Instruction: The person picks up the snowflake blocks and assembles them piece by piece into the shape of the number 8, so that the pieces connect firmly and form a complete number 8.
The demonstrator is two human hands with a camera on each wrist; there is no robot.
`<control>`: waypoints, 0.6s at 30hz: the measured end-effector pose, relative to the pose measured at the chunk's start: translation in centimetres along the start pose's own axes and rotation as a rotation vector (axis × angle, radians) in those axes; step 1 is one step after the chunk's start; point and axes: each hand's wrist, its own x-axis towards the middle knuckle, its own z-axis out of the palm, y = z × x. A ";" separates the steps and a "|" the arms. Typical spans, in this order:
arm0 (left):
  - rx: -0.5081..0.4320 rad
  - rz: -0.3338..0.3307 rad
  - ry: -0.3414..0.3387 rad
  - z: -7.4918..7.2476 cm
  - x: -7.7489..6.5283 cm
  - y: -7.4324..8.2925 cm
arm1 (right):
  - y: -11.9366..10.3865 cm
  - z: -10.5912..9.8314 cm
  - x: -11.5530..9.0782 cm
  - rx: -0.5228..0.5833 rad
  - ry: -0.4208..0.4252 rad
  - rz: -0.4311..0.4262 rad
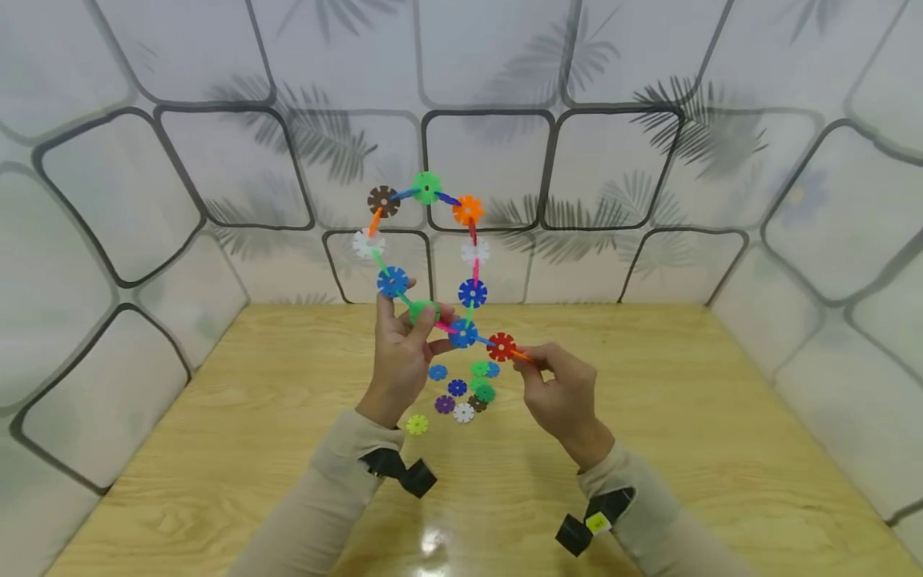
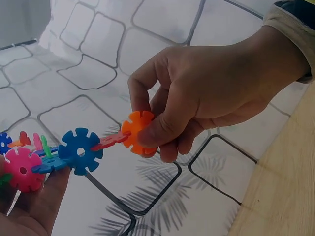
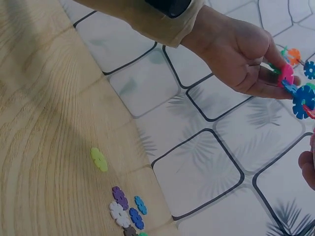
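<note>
A loop of interlocked snowflake-shaped plastic discs (image 1: 427, 188) in many colours is held up above the table. My left hand (image 1: 401, 353) pinches the loop's lower left part at a green disc (image 1: 424, 312). Off the lower right of the loop runs a short tail: a blue disc, then a red disc (image 1: 501, 347). At the tail's end my right hand (image 1: 562, 389) pinches an orange disc (image 2: 139, 132) between thumb and fingers. In the left wrist view the orange disc is joined to the red one, seen edge-on. A pink disc (image 2: 23, 170) is beside the left fingers.
Several loose discs lie on the wooden table (image 1: 274, 385) below the hands, among them a white disc (image 1: 464, 413), a purple disc (image 1: 444, 405) and a yellow-green disc (image 1: 417, 425). Behind the table rises a patterned wall covering (image 1: 486, 64).
</note>
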 end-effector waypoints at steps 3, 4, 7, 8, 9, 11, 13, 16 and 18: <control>0.036 0.038 -0.027 -0.1 -0.2 -0.1 | 0.0 0.1 0.2 -0.025 -0.021 0.004; 0.043 0.046 -0.035 -0.1 -0.2 -0.2 | 0.1 0.0 0.2 -0.037 -0.030 0.000; 0.044 0.055 -0.048 0.0 -0.3 -0.2 | 0.4 0.1 0.1 -0.055 -0.049 -0.023; 0.045 0.052 -0.053 0.0 -0.2 -0.2 | 0.5 0.1 0.1 -0.067 -0.058 -0.035; 0.045 0.047 -0.057 0.0 -0.2 -0.2 | 0.5 0.1 0.1 -0.064 -0.060 -0.038; 0.040 0.039 -0.069 0.0 -0.2 -0.1 | 0.4 0.2 0.1 -0.071 -0.070 -0.053; 0.038 0.030 -0.083 -0.2 -0.1 -0.1 | 0.3 0.2 0.2 -0.072 -0.085 -0.058; 0.026 0.018 -0.086 -0.5 0.2 0.1 | 0.1 0.3 0.5 -0.065 -0.092 -0.049; 0.011 0.014 -0.071 -0.7 0.5 0.2 | 0.1 0.3 0.7 -0.048 -0.096 -0.027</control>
